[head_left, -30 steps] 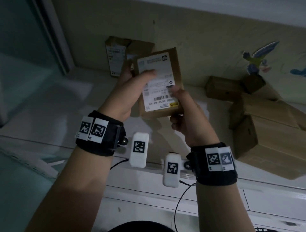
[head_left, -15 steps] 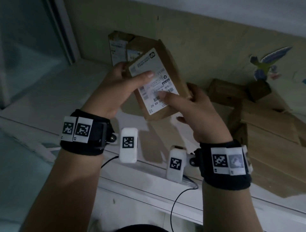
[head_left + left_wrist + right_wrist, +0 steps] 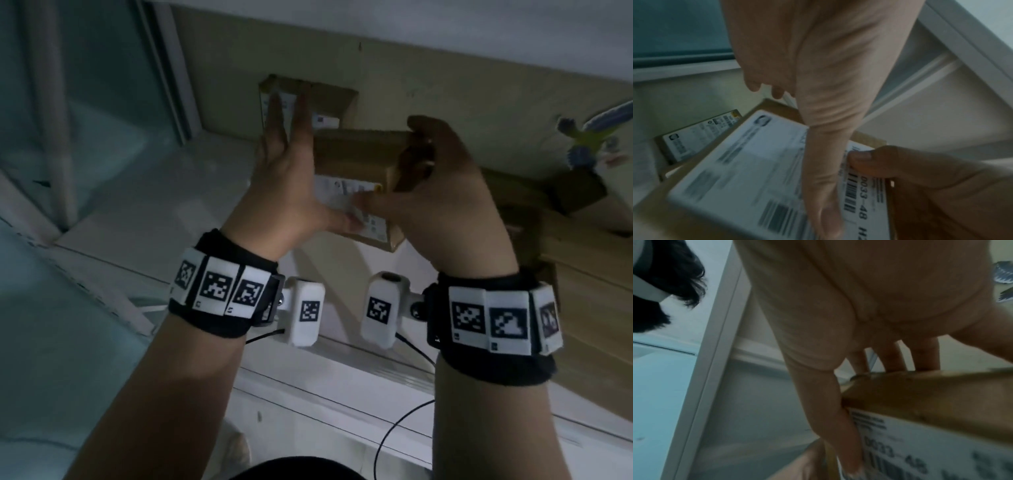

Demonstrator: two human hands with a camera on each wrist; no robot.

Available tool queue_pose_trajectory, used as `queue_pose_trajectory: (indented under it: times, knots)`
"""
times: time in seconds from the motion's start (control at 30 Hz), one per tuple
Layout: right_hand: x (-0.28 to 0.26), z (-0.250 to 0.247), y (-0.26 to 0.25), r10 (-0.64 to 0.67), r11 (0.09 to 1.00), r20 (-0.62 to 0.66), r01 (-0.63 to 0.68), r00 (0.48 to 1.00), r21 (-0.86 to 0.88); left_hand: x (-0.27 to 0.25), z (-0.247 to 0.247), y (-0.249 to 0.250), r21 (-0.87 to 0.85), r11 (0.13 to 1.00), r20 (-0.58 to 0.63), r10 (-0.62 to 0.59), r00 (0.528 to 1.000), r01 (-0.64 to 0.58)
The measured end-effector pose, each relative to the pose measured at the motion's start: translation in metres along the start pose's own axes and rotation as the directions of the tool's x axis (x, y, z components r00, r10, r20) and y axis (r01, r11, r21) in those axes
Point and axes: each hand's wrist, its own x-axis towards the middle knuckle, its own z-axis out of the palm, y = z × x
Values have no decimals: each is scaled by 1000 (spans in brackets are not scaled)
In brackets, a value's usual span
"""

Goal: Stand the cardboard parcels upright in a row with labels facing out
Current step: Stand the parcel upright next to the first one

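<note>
I hold a brown cardboard parcel (image 3: 356,154) above the white ledge, long side level, its white label (image 3: 342,192) facing me. My right hand (image 3: 411,171) grips its right end, fingers curled over the top and thumb on the label. My left hand (image 3: 305,161) lies along the left end with straight fingers pointing up and its thumb pressed on the label. In the left wrist view the label (image 3: 756,170) fills the lower half, with the right thumb (image 3: 865,160) on it. Two labelled parcels (image 3: 277,99) (image 3: 334,106) stand upright against the wall behind.
A heap of plain cardboard boxes (image 3: 582,274) fills the ledge's right side. The white ledge (image 3: 154,212) runs left to a glass pane (image 3: 85,102). A bird sticker (image 3: 589,137) is on the beige wall. Black cables hang below my wrists.
The parcel has turned from tilted to level and moved toward the wall. My left fingers have straightened; my right hand has shifted onto the parcel's top right end.
</note>
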Motion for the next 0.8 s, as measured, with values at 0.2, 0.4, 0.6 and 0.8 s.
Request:
queue_pose_trajectory:
  times: [0.2,0.4,0.6,0.8]
  knots:
    - [-5,17,-10,-74,997,141,69,987,42,10,9,-9,-33,974,153,228,961,-226]
    - [-6,19,-11,68,917,4,-64,998,393,9,11,-19,-229,973,50,-28,998,39]
    - [-6,26,5,353,765,118,-358,928,535,16,7,-15,-455,873,92,-150,984,175]
    - [3,23,20,355,779,130,-370,926,506,26,7,-17,-477,856,223,-102,970,200]
